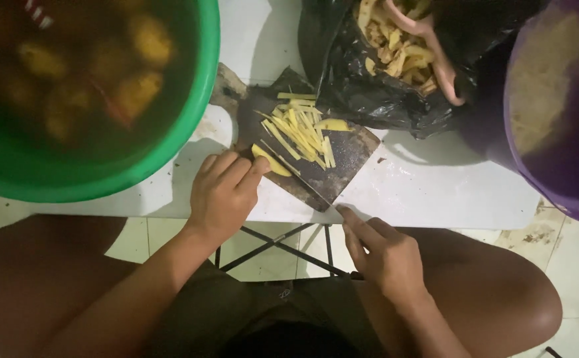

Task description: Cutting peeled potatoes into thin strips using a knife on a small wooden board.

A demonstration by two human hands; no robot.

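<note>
Right hand [386, 255] fingers extended toward cutting board [342, 166]

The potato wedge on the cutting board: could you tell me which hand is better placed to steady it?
Left: the left hand already touches the potato wedge, while the right hand sits off the cutting board.

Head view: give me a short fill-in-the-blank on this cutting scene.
1. The left hand presses a potato piece onto the dark ____.
2. The big basin at upper left is ____ in colour.
3. The cut yellow strips lie on the ____.
4. The black bag holds potato ____.

Missing: cutting board; green; cutting board; peels
</note>
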